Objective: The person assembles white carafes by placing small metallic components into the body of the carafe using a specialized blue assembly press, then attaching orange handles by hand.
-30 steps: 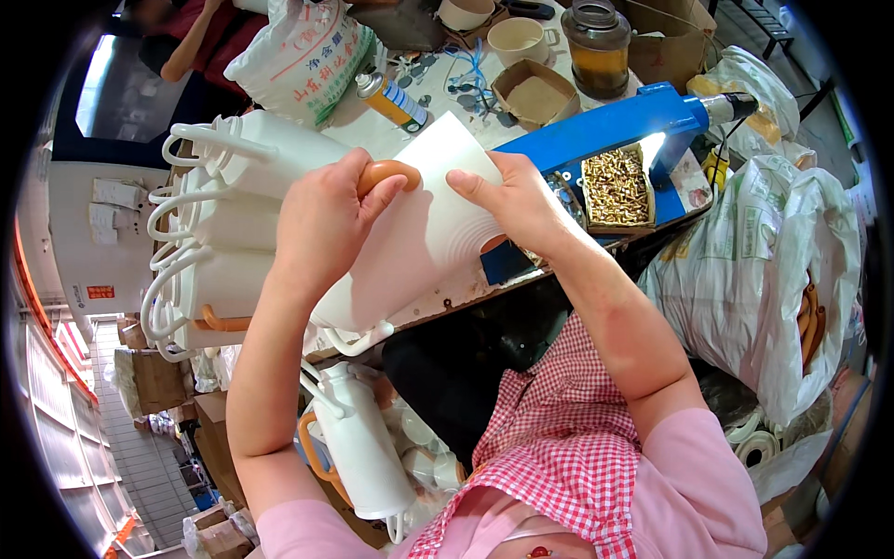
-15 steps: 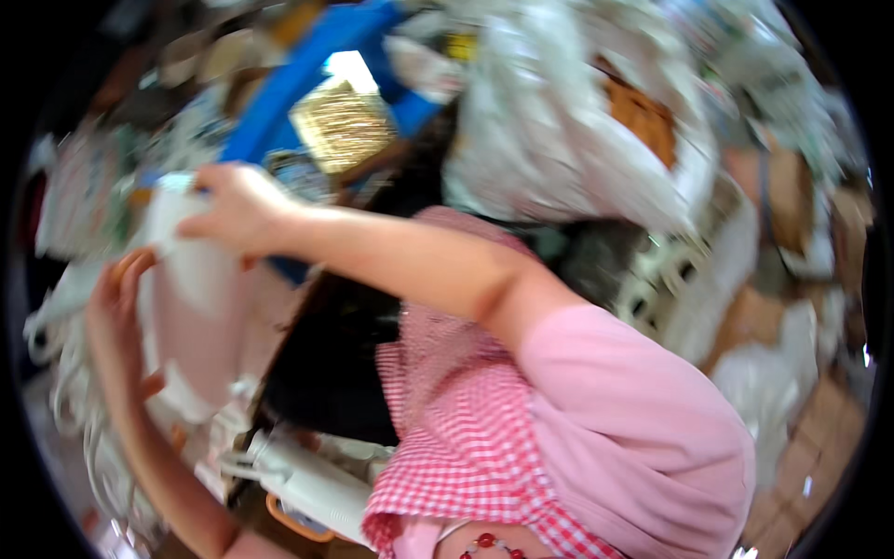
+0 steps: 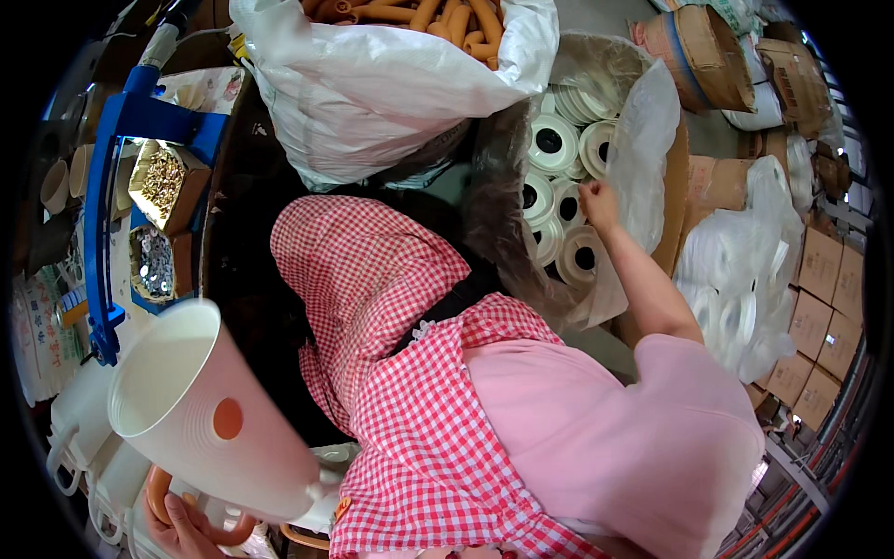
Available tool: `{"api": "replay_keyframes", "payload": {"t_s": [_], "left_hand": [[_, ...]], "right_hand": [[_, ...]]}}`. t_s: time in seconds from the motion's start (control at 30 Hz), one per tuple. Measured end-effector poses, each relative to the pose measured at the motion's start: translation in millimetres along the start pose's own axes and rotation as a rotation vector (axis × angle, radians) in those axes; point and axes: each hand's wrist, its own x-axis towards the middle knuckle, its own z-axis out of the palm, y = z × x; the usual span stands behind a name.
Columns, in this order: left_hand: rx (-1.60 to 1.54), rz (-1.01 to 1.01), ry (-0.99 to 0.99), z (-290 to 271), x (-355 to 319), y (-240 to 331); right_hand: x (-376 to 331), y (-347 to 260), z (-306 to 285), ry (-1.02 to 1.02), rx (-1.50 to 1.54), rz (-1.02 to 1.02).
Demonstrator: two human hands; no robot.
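Note:
At the lower left, my left hand [image 3: 177,529] is wrapped round the brown curved handle [image 3: 160,492] of a large white plastic pitcher [image 3: 233,438]. The pitcher lies tilted, its wide open mouth facing up and left, with an orange round spot on its side. Far to the right, my right hand [image 3: 599,203] reaches into a cardboard box [image 3: 678,186] lined with clear plastic. Its fingers are curled against the white round lids [image 3: 559,144] with dark centre holes. Whether they grip a lid is hidden.
A white sack [image 3: 372,93] of brown curved handles stands at the top. At left, a blue metal frame [image 3: 101,205] rises beside trays of brass-coloured [image 3: 160,182] and silvery small parts [image 3: 154,263]. More white pitchers [image 3: 88,415] lie at lower left; stacked cartons [image 3: 819,326] stand at right.
My right hand has left the pitcher and swung right to the lined box. My left hand has moved down onto the handle, and the pitcher has come closer and tilted.

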Motion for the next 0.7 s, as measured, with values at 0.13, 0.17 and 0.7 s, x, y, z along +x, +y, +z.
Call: {"api": "replay_keyframes", "payload": {"t_s": [0.13,0.17,0.7], "left_hand": [[-0.142,-0.038,-0.001,68,-9,23],[-0.188,0.002,-0.041,108,2,41],[-0.345,0.062,0.077,184,-41,34]], "right_hand": [[47,54,85,-0.465,-0.093,0.047],[47,61,90,-0.461,-0.065,0.020],[22,27,8,-0.707,0.395,0.051]]}}
